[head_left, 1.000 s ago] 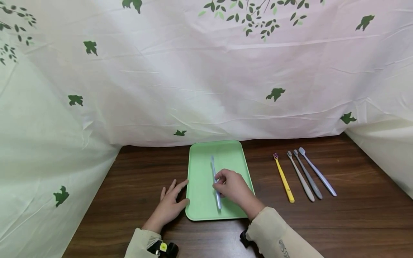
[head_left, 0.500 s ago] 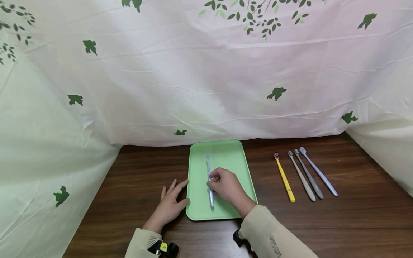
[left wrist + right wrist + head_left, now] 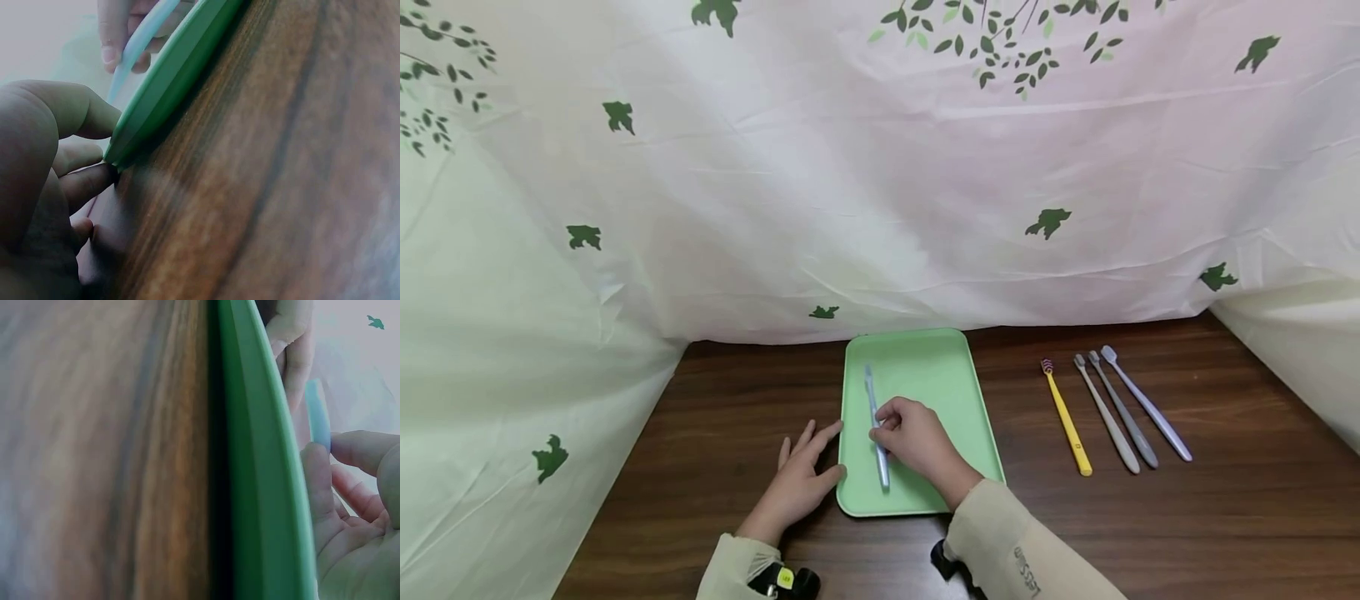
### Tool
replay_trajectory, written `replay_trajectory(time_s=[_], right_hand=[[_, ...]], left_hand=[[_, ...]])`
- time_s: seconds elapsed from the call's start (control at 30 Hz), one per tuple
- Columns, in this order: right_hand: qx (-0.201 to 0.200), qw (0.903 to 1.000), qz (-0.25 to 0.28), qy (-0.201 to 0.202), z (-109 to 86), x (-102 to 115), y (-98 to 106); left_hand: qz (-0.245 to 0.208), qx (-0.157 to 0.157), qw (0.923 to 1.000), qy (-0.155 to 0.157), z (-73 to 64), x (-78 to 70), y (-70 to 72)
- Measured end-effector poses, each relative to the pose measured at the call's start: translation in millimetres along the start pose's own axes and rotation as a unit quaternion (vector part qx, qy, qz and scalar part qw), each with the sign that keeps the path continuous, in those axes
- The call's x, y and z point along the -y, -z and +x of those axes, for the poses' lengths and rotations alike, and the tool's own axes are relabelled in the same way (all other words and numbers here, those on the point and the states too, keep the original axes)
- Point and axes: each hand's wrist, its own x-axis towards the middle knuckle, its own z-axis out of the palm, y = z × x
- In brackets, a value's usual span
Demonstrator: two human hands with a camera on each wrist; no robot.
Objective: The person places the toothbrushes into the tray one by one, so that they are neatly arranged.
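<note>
A light blue toothbrush [image 3: 882, 468] is over the left part of a green tray [image 3: 931, 375], its head pointing to the far side. Thumb and fingertips of my right hand [image 3: 919, 439] pinch its handle around the middle, as the right wrist view also shows on the pale blue handle [image 3: 317, 415]. Whether the brush touches the tray floor I cannot tell. My left hand [image 3: 797, 485] rests beside the tray with its fingers spread, and its fingertips touch the tray's left rim [image 3: 134, 125].
Right of the tray, a yellow toothbrush [image 3: 1067, 423] lies on the dark wooden table [image 3: 737, 400]. Beside it lie a pale grey toothbrush [image 3: 1108, 417], a darker grey one and a lavender toothbrush [image 3: 1150, 408]. White leaf-printed cloth [image 3: 880, 208] hangs behind and at both sides.
My right hand has carried the light blue toothbrush leftward across the tray, from near its middle to close to its left side. The left hand stays at the rim.
</note>
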Motion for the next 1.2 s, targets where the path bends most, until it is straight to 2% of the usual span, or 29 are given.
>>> replay_trajectory(time_s=[0.3,0.57,1.2], right_hand=[[0.010,0.9976,0.064,-0.024,8.3,-5,-7],[0.014,0.9946,0.096,-0.036,12.4,-6,-14],[0.017,0.9962,0.077,-0.037,20.1,-1,-29]], left_hand=[[0.002,-0.004,1.0000,-0.004,1.5,1.0,-2.0],[0.003,-0.003,1.0000,-0.001,1.5,-0.4,-2.3],[0.007,-0.005,1.0000,-0.005,-0.8,0.9,-0.6]])
